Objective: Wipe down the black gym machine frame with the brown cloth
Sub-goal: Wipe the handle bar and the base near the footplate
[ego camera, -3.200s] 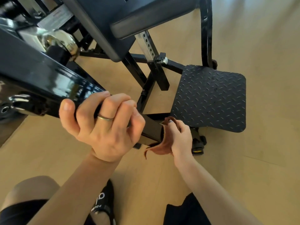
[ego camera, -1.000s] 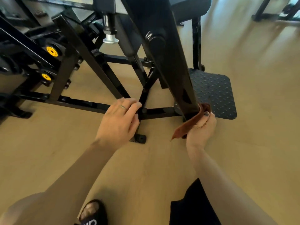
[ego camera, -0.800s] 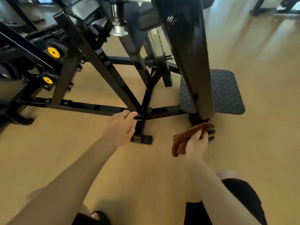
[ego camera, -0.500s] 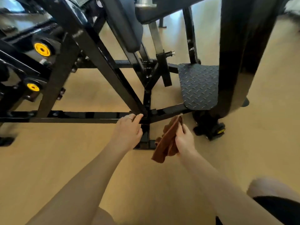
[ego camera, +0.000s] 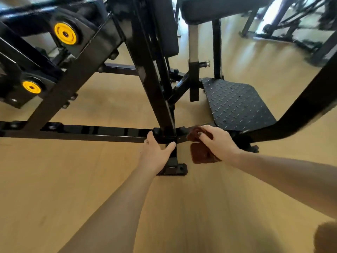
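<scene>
The black gym machine frame [ego camera: 94,131] fills the upper half of the view, with a low horizontal bar running along the floor to a central joint. My left hand [ego camera: 156,154] grips that joint where the slanted upright meets the bar, thumb on the near side. My right hand [ego camera: 217,141] holds the brown cloth [ego camera: 199,153] bunched against the short bar just right of the joint, part of the cloth hanging below my palm.
A black diamond-pattern foot plate [ego camera: 235,103] lies right of the joint. A small foot bracket [ego camera: 174,168] sits on the wooden floor below my left hand. Yellow-capped pivots [ego camera: 65,33] are at upper left. A thick black arm [ego camera: 299,114] slants across the right.
My view has dropped closer to the base. My right hand moved the cloth from the large slanted arm's lower end down onto the low bar by the joint. My left hand stays at the joint.
</scene>
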The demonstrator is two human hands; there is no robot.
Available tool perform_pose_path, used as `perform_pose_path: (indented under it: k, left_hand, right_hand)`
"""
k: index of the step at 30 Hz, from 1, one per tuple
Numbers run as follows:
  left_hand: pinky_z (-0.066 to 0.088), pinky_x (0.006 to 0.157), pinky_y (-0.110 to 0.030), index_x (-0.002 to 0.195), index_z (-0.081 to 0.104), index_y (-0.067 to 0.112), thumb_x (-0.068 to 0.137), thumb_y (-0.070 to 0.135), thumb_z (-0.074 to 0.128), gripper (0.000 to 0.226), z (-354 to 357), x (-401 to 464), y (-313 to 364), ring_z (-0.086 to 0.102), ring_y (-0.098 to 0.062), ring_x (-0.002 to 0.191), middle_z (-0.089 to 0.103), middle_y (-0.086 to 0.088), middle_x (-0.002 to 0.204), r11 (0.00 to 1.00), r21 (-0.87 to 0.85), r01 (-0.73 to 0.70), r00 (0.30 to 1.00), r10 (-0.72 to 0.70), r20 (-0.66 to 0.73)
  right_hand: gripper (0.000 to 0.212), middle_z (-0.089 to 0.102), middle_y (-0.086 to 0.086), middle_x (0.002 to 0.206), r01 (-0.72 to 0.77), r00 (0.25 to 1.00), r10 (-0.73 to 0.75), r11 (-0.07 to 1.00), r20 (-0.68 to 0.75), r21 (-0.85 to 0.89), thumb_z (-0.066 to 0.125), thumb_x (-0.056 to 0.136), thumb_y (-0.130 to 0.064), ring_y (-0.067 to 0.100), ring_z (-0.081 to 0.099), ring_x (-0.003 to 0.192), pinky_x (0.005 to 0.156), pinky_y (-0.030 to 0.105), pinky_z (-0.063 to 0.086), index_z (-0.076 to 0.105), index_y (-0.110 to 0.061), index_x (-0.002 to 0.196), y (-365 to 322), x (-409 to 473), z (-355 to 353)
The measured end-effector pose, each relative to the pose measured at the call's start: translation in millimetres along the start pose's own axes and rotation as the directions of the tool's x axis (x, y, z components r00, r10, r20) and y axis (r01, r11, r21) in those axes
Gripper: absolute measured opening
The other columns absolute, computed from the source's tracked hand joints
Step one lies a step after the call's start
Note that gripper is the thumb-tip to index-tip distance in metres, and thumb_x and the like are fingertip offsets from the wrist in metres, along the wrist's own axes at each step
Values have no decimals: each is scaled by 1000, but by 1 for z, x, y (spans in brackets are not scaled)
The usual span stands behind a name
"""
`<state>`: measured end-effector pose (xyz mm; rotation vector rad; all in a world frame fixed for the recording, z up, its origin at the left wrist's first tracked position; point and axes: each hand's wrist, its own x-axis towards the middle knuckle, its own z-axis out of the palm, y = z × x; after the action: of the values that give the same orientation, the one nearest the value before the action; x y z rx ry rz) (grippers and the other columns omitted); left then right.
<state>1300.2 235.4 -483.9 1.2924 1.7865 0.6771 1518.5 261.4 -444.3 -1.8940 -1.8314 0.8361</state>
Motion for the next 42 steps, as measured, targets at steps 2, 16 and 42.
perform_pose_path:
  k: [2, 16, 42]
  left_hand:
    - [35, 117, -49, 161, 9, 26, 90, 58, 68, 98, 2, 10, 7, 33, -31, 149, 25, -5, 166, 998, -58, -13, 1000, 13, 9]
    - [35, 117, -48, 162, 4, 31, 93, 53, 67, 96, 16, 63, 7, 35, -28, 148, 27, -4, 166, 963, -241, -121, 990, 100, -97]
    - [58, 62, -27, 111, 23, 24, 99, 50, 57, 44, 50, 109, 24, 66, -18, 79, 60, -2, 94, 999, -23, -47, 930, 35, -365]
  right_hand:
    - [29, 58, -3, 116, 49, 999, -46, 992, 28, -116, 53, 105, -41, 13, 60, 101, 79, 25, 51, 59, -34, 132, 3, 12, -13]
    - [33, 48, 4, 135, 70, 987, -74, 997, -141, -29, 52, 106, -32, 25, 48, 124, 108, 50, 48, 58, -29, 138, 58, 105, 68]
    - [39, 55, -7, 140, 171, 976, -171, 985, -137, -13, 37, 109, -38, 12, 41, 137, 120, 35, 30, 60, -24, 138, 99, 161, 111]
